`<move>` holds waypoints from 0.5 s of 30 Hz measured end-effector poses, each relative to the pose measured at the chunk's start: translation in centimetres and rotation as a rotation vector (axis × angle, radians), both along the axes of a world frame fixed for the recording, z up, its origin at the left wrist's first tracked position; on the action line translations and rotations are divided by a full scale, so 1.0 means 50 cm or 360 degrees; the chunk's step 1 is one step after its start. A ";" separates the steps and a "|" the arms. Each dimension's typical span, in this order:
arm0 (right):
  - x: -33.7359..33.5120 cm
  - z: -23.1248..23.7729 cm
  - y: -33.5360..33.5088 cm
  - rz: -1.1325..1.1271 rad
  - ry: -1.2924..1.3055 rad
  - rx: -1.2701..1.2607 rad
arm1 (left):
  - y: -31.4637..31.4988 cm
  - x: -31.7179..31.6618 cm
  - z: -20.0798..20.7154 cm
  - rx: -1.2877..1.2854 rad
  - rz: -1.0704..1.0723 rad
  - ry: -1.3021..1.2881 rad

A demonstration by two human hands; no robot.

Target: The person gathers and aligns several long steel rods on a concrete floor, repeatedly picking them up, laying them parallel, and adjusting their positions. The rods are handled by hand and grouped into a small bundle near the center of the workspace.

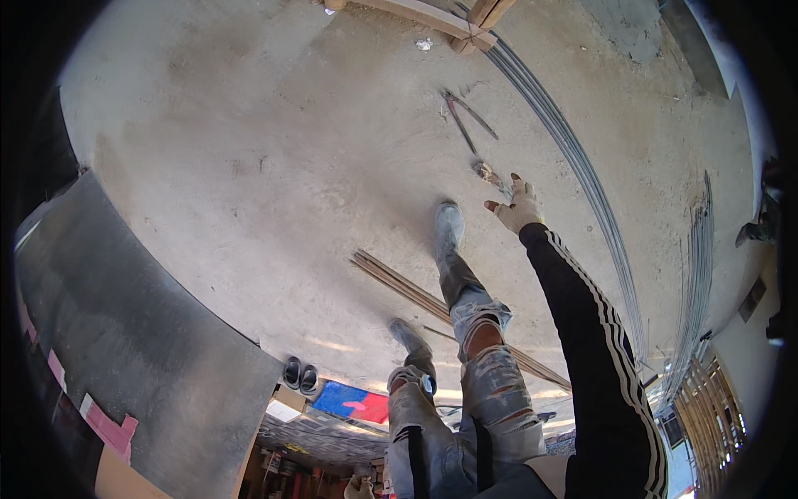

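My right hand (519,206), in a cream work glove with bare fingertips, stretches over the concrete floor with its fingers spread. It holds nothing visible. Just beyond its fingers lies a small brown-and-white crumpled thing (489,173) whose kind I cannot make out. Farther off rests a long-handled tool (460,119) with reddish parts, its two arms apart in a V. At the lower edge, left of my legs, a pale gloved shape (359,488) appears to be my left hand; its fingers cannot be made out.
Long metal rods (573,141) curve along the right, with another bundle (698,274) beyond. Thin brown bars (407,289) lie by my boots. A timber frame (440,18) stands at the far edge. On the left are a dark sheet (150,333) and black slippers (300,376).
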State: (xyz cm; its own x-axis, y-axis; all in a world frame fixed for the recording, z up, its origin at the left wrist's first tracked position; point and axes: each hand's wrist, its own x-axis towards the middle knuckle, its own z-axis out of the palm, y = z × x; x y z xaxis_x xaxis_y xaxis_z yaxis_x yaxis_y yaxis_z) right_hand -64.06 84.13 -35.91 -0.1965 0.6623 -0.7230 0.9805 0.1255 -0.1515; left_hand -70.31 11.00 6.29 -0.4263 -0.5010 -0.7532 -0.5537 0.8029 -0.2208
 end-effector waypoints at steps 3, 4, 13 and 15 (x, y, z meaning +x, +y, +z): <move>-0.082 -0.225 0.103 0.0068 -0.0218 -0.0054 | 0.019 0.080 0.126 -0.0134 -0.0126 -0.0214; -0.107 -0.290 0.129 0.0081 -0.0320 -0.0042 | 0.028 0.081 0.144 -0.0267 -0.0137 -0.0319; -0.182 -0.538 0.130 0.0133 -0.0444 0.0332 | 0.184 0.056 0.188 -0.0649 0.0006 -0.0489; -0.182 -0.530 0.126 0.0233 -0.0452 0.0216 | 0.214 0.036 0.171 -0.0623 0.0285 -0.0382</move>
State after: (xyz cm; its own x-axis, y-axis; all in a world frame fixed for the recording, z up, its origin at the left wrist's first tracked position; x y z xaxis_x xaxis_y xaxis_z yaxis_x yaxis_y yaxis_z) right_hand -73.15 90.43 -62.40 -0.1001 0.7356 -0.6700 0.9512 0.2682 0.1525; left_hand -68.53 21.72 14.81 -0.1451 -0.8157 -0.5600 -0.5722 0.5309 -0.6251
